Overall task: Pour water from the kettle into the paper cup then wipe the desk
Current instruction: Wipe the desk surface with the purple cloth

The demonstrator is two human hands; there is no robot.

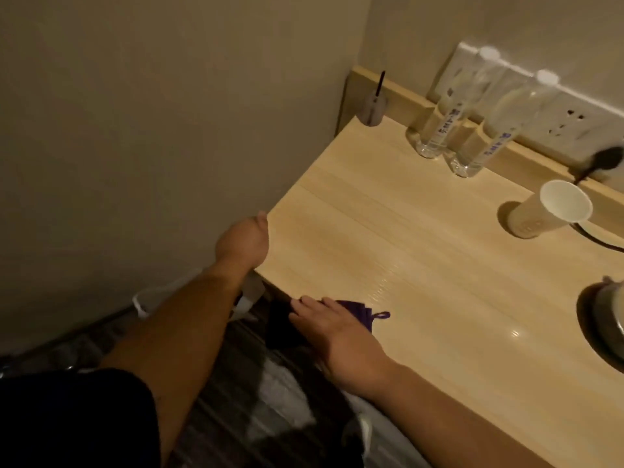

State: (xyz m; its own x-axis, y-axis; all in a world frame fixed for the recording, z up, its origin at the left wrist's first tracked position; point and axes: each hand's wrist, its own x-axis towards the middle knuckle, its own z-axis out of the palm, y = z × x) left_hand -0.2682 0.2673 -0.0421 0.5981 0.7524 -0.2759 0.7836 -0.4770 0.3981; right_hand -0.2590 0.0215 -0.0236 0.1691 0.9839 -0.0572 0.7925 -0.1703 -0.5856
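A white paper cup point(547, 211) stands upright near the back right of the light wooden desk point(422, 251). The kettle point(607, 315) shows only partly at the right edge, on its round base. A purple cloth point(359, 314) with a small loop lies at the desk's front left corner, partly hanging over the edge. My right hand point(334, 332) lies flat on the cloth, fingers pointing left. My left hand point(243, 239) grips the desk's left edge, its fingers hidden under the top.
Two clear water bottles point(439, 130) stand at the back by a white socket strip point(574, 119) with a black plug and cable. A small diffuser jar point(373, 109) sits in the back left corner. The wall is close on the left. Floor and white items lie below.
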